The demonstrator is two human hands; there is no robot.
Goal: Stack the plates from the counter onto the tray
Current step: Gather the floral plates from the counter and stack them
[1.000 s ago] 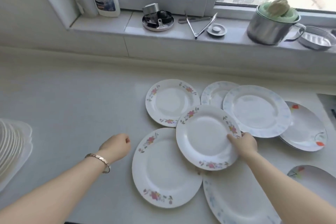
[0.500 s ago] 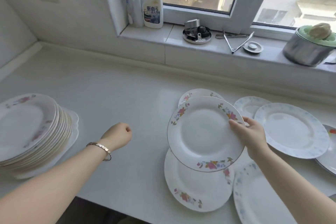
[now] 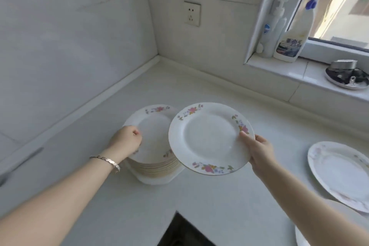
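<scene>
My right hand (image 3: 257, 150) grips a white plate with pink flowers (image 3: 209, 138) by its right rim and holds it in the air, tilted, just right of the plate stack (image 3: 153, 136). The stack of several flowered plates sits on a white tray (image 3: 157, 179), of which only the front edge shows. My left hand (image 3: 126, 140), fingers curled, rests against the stack's left rim; whether it grips the top plate is unclear. Another plate (image 3: 339, 171) lies on the counter at the right.
The white counter (image 3: 219, 195) meets tiled walls in a corner behind the stack. A wall socket (image 3: 192, 13) sits above. Cleaner bottles (image 3: 291, 40) and a metal dish (image 3: 346, 78) stand on the window sill. A dark gap (image 3: 183, 231) opens at the counter's front edge.
My right hand lifted the flowered plate off the counter and carried it left to the stack. My left hand moved from the bare counter to the stack's rim. The view swung left.
</scene>
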